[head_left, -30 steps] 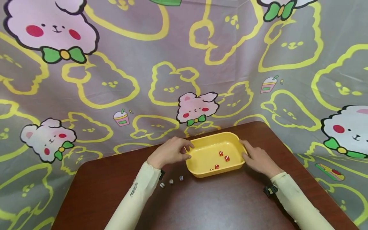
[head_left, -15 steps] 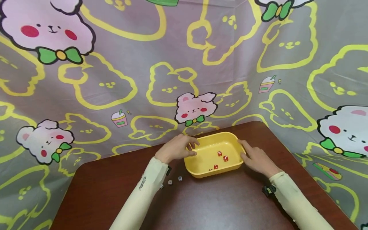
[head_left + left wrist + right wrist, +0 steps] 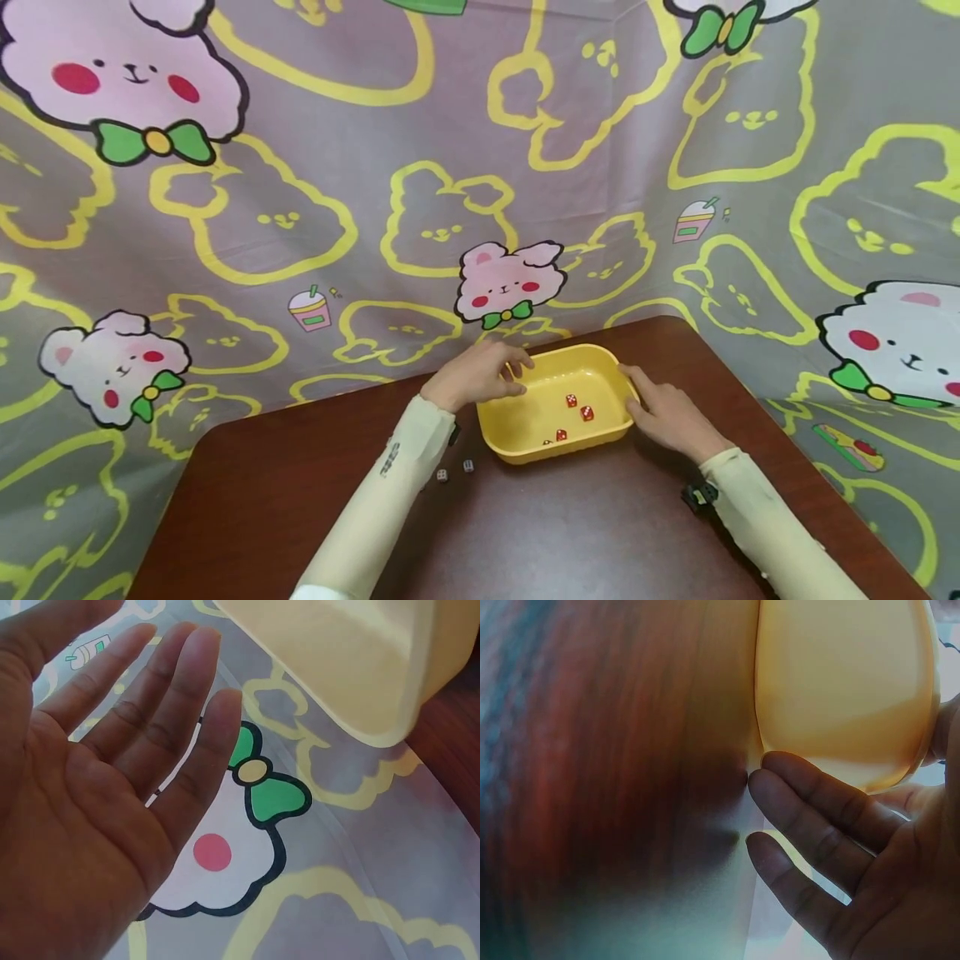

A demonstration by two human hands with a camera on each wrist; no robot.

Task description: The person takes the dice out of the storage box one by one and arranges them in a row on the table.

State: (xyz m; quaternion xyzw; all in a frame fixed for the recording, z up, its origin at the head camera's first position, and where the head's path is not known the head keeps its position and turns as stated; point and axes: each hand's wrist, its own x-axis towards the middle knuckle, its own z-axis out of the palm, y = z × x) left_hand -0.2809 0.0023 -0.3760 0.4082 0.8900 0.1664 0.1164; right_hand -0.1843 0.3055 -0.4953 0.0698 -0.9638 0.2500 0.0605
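Observation:
A yellow plastic tray (image 3: 555, 452) with rounded corners stands on the table and holds several red dice (image 3: 587, 413). My right hand (image 3: 671, 417) grips its right end, thumb and forefinger at the rim; in the right wrist view the other fingers (image 3: 810, 802) reach along the outside of the tray wall (image 3: 840, 682). Over the tray's left end hovers my left hand (image 3: 480, 375), fingers loosely bent. The left wrist view shows its palm (image 3: 97, 795) with nothing in it, apart from the tray (image 3: 337, 667). Small white dice (image 3: 442, 476) lie beside the left sleeve, one almost hidden by it.
The dark brown table (image 3: 570, 533) has its back edge close to a patterned cloth (image 3: 420, 125) printed with bears and cups, which also hangs along the right side. Both forearms, in pale sleeves (image 3: 375, 483), reach in from the front.
My left hand has shifted right, from the tray's left rim to over its inside, and its sleeve now covers most of one white die. The right hand stays at the tray's right end.

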